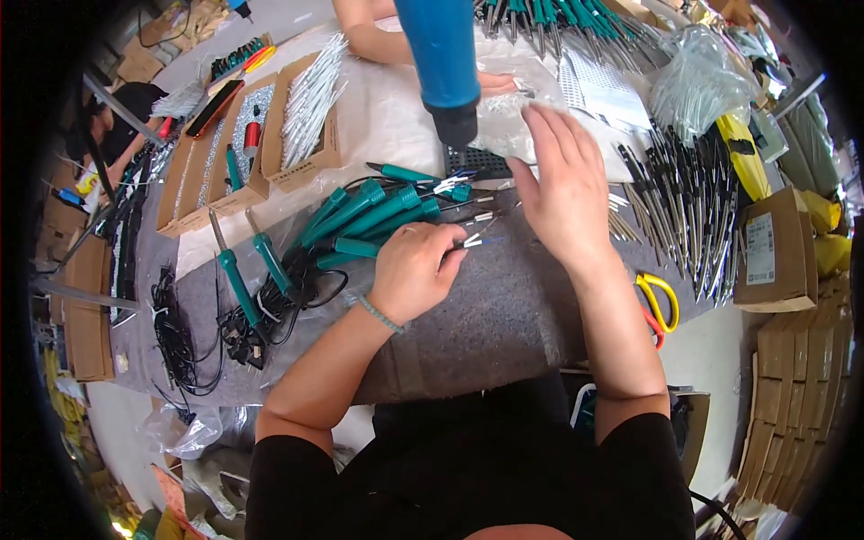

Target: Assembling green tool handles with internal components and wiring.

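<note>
At centre frame, the left hand [416,268] pinches a green iron [360,247]; the right hand [562,184] hovers open. Several irons [378,209] lie piled beside it; two [247,270] sit lower left.

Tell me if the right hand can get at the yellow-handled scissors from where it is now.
Probably yes. The right hand is open and holds nothing, and the scissors lie uncovered on the grey mat just outside that forearm, with nothing between them.
</note>
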